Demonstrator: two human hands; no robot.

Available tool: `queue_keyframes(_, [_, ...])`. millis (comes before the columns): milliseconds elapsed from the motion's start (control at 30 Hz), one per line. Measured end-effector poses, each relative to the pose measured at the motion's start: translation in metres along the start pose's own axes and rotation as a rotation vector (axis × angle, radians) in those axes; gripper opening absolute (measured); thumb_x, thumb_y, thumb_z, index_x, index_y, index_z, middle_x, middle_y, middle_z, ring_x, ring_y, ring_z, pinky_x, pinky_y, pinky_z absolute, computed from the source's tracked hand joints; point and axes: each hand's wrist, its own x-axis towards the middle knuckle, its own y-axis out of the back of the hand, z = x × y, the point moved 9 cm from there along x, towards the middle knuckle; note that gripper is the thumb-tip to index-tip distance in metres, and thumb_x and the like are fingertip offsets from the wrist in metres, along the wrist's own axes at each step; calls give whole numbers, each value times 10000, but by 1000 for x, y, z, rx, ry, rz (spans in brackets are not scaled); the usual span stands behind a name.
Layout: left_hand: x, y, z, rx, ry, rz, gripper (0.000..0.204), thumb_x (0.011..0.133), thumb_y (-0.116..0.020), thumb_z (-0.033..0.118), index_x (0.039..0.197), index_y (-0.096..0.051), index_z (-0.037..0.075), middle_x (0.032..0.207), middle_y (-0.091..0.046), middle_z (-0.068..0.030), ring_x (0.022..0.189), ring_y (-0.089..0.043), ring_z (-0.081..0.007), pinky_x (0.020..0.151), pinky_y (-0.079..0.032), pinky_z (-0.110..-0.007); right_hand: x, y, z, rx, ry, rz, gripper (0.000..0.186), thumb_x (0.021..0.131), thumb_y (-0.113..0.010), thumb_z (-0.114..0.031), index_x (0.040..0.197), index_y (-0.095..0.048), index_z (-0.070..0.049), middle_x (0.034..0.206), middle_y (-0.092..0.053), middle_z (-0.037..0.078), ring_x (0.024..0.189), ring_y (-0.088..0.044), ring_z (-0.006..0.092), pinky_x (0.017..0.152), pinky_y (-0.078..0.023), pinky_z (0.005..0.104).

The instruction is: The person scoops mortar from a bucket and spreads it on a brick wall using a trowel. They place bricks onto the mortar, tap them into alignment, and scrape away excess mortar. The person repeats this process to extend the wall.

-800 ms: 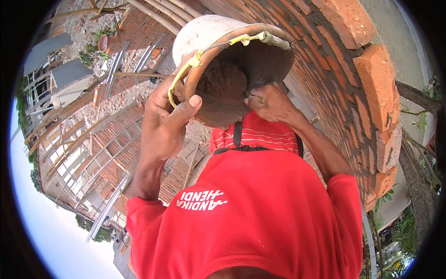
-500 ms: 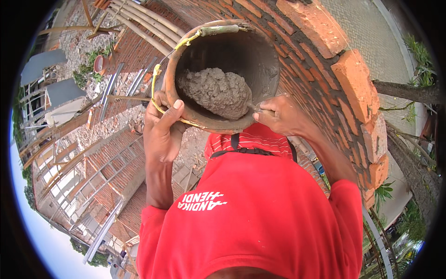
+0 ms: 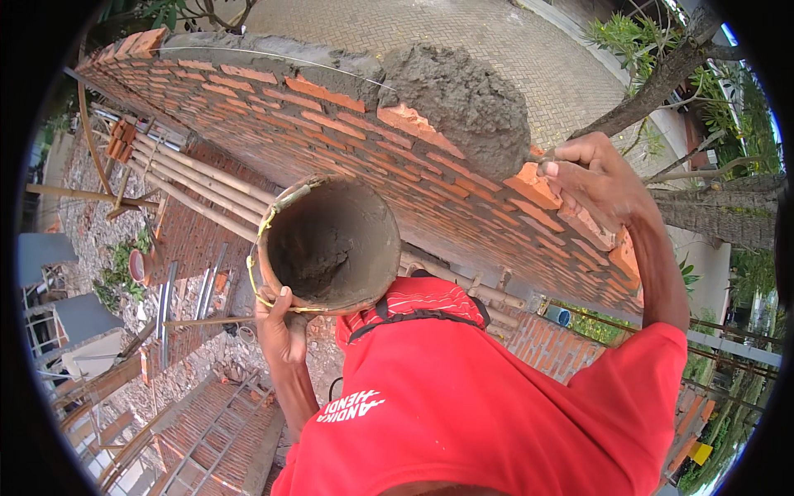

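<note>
My left hand grips the lower left rim of a mortar-caked bucket, thumb over the edge. The bucket is tilted so its mouth faces me, and a little wet mortar lies inside. A yellow-wrapped wire handle hangs along its left rim. At the top of the brick wall, my right hand is closed round the short handle of a trowel. The trowel's blade is hidden by a large heap of grey mortar on the wall's top course.
A white string line runs along the wall top, ending visually at the heap. Bamboo poles stretch beside the wall on the left. Beyond the wall lie paving and a tree trunk. Rubble and a ladder are lower left.
My right hand has carried the mortar heap up out of the bucket and right to the wall top. The bucket, still in my left hand, has moved lower and left. My view has turned.
</note>
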Motion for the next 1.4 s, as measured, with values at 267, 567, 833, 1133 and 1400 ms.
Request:
queue_keyframes(267, [3,6,4,16,31,-19,243,967,-666,-15,1153,-558,98,1047,-663,-46,987,-694,-229,905,-599,-520,75,35,4,-580,103,169,394,914,-660,-185,614,-551,47,489,-375,117,482,-425,210,526,-374,450])
queue_keyframes(567, [18,17,1,27,34,-4,331,967,-666,-7,1269,-554,72,1197,-676,-106,1078,-695,-288,921,-594,-563,60,49,14,-636,271,261,368,914,-681,-224,719,-603,79,548,-479,205,531,-478,335,614,-429,510])
queue_keyframes(833, [18,-5,-6,21,64,-60,349,982,-646,-4,1301,-535,84,1237,-659,-99,1114,-684,-299,921,-581,-621,-1,47,54,-719,321,444,289,941,-691,-257,881,-671,25,824,-634,197,743,-644,426,675,-489,508])
queue_keyframes(1133, [21,-26,-18,10,101,-81,397,986,-651,-14,1344,-537,113,1273,-651,-65,1197,-648,-278,972,-557,-611,-48,42,49,-929,391,623,191,926,-712,-193,1010,-680,-25,906,-666,162,747,-681,381,643,-531,486])
queue_keyframes(1400, [21,-28,-30,20,96,-37,381,975,-655,-23,1319,-539,93,1245,-659,-93,1137,-675,-299,978,-564,-609,-3,52,13,-849,288,580,277,995,-632,-249,975,-691,21,926,-691,210,856,-691,411,783,-546,520])
